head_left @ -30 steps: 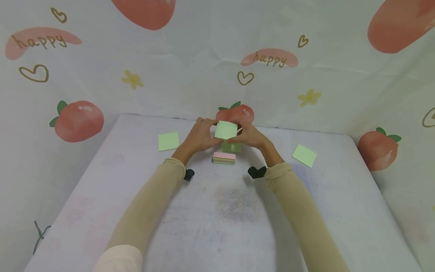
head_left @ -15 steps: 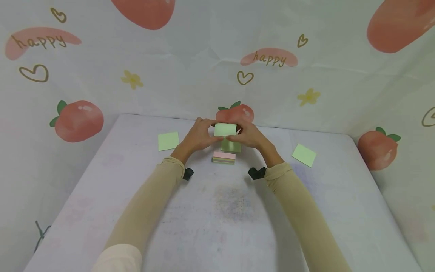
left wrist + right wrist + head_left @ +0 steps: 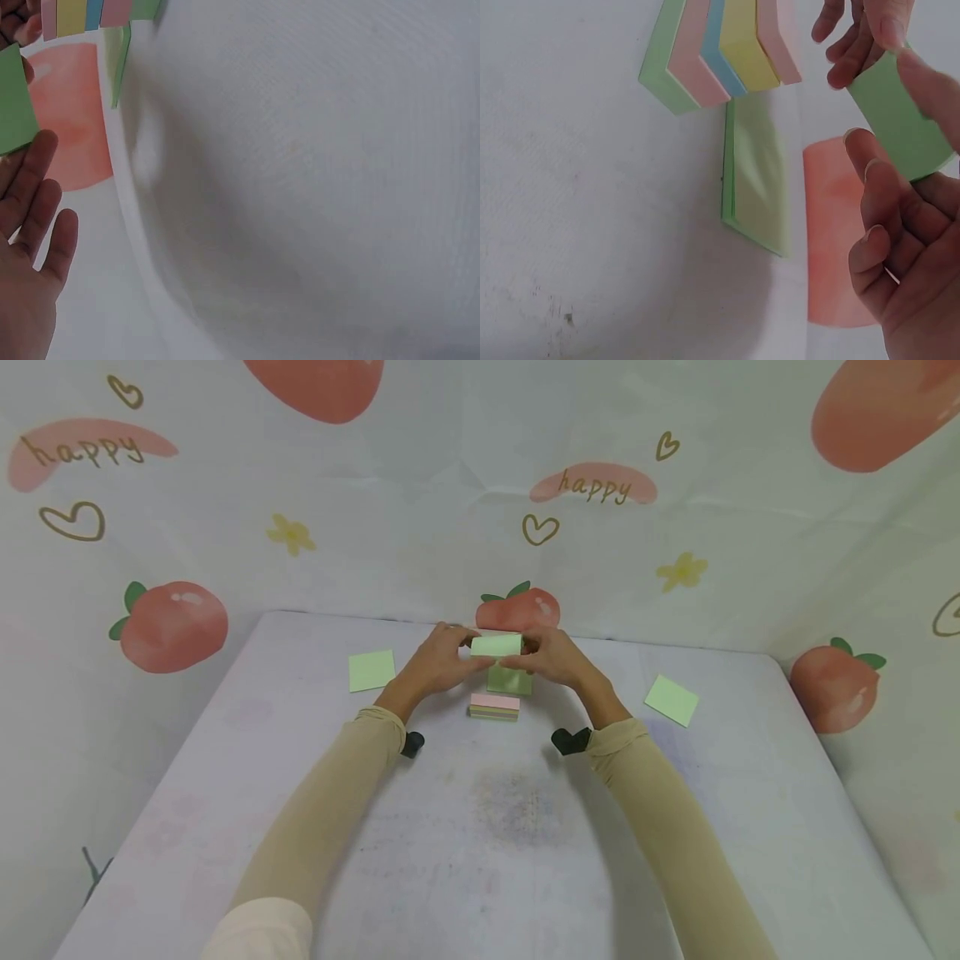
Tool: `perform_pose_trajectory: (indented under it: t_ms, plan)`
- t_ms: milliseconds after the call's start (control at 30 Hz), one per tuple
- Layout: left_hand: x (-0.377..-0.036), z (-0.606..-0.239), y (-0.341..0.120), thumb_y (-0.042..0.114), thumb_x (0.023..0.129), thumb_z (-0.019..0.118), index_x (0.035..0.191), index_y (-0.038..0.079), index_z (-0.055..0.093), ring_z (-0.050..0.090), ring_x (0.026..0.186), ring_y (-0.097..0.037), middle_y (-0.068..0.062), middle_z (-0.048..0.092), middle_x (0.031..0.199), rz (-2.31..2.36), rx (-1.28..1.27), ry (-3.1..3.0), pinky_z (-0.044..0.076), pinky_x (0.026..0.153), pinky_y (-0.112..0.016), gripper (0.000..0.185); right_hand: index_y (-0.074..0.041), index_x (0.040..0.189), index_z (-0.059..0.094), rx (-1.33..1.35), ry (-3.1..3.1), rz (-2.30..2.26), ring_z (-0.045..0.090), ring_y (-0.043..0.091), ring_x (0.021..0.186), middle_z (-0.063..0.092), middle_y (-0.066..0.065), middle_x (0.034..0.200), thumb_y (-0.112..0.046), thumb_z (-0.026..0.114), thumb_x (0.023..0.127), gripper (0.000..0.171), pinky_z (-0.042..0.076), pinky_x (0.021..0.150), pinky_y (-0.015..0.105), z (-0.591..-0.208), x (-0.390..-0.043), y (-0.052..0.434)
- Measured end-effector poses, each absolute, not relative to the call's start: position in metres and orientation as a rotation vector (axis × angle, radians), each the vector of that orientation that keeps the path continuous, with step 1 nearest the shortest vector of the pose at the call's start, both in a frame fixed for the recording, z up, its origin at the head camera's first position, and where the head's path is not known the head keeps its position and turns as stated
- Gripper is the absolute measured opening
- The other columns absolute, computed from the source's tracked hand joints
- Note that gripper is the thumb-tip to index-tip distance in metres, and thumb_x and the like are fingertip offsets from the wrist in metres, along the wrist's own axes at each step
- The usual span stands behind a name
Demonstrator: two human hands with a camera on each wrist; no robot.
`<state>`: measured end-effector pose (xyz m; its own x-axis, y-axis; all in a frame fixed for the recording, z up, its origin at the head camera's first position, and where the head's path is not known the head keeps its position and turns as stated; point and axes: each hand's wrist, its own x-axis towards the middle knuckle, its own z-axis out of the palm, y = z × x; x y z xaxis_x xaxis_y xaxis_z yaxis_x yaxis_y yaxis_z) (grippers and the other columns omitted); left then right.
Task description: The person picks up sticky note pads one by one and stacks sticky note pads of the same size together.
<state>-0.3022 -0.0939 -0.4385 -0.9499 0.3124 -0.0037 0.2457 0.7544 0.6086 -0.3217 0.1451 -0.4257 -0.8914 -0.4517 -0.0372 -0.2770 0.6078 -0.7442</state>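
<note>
Since a second earlier, the green note (image 3: 496,645) had gone from a nearly full square to a narrow strip in the head view, folded or tipped over between both hands, which stayed above the far middle of the counter (image 3: 480,827). The left hand (image 3: 438,662) pinched its left edge with curled fingers (image 3: 30,202); the right hand (image 3: 553,660) pinched its right edge, fingers (image 3: 881,187) curled round it. Below it lay a green pad (image 3: 510,680) and a multicoloured pad (image 3: 494,707). Loose notes lay at left (image 3: 372,670) and right (image 3: 671,701). The backdrop (image 3: 480,485) read "happy" twice.
</note>
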Motion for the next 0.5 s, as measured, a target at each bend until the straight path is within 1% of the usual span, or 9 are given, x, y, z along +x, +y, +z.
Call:
perform_pose_trajectory:
  t_ms: [67, 133, 233, 367, 500]
  plan:
    - [-0.3026, -0.4396, -0.094, 0.06, 0.093, 0.062, 0.132, 0.011, 0.063, 0.046, 0.125, -0.023, -0.004, 0.059, 0.125, 0.977, 0.449, 2.833, 0.046, 0.106, -0.046, 0.062, -0.012, 0.093, 0.066, -0.602, 2.595, -1.171, 0.058, 0.019, 0.07, 0.06, 0.0, 0.074, -0.04, 0.08, 0.087, 0.032, 0.045, 0.063, 0.031, -0.4264, -0.3214, 0.1462]
    - [-0.3029, -0.4404, -0.0942, 0.062, 0.093, 0.061, 0.126, 0.01, 0.063, 0.046, 0.125, -0.023, -0.005, 0.058, 0.125, 1.01, 0.438, 2.812, 0.045, 0.107, -0.046, 0.062, -0.012, 0.1, 0.069, -0.611, 2.575, -1.189, 0.058, 0.019, 0.071, 0.062, 0.0, 0.077, -0.037, 0.078, 0.089, 0.029, 0.047, 0.064, 0.03, -0.4269, -0.3209, 0.1471]
    - [-0.3034, -0.4411, -0.0943, 0.064, 0.092, 0.061, 0.123, 0.009, 0.063, 0.047, 0.124, -0.024, -0.006, 0.058, 0.125, 1.049, 0.427, 2.777, 0.045, 0.106, -0.046, 0.063, -0.014, 0.109, 0.07, -0.626, 2.566, -1.203, 0.06, 0.018, 0.072, 0.065, 0.001, 0.081, -0.033, 0.075, 0.09, 0.028, 0.049, 0.067, 0.03, -0.4292, -0.321, 0.1481]
    - [-0.3043, -0.4414, -0.0935, 0.065, 0.09, 0.062, 0.127, 0.01, 0.063, 0.047, 0.122, -0.026, -0.009, 0.058, 0.127, 1.064, 0.426, 2.744, 0.045, 0.104, -0.046, 0.067, -0.012, 0.113, 0.069, -0.648, 2.58, -1.185, 0.06, 0.019, 0.076, 0.065, 0.005, 0.088, -0.032, 0.075, 0.09, 0.031, 0.049, 0.068, 0.03, -0.4325, -0.3222, 0.1506]
    - [-0.3056, -0.4421, -0.0926, 0.062, 0.091, 0.062, 0.139, 0.014, 0.06, 0.048, 0.126, -0.024, -0.007, 0.058, 0.136, 1.069, 0.433, 2.725, 0.044, 0.107, -0.046, 0.068, -0.01, 0.129, 0.063, -0.646, 2.56, -1.173, 0.058, 0.022, 0.086, 0.062, 0.008, 0.104, -0.035, 0.077, 0.088, 0.05, 0.047, 0.072, 0.03, -0.4338, -0.3233, 0.1542]
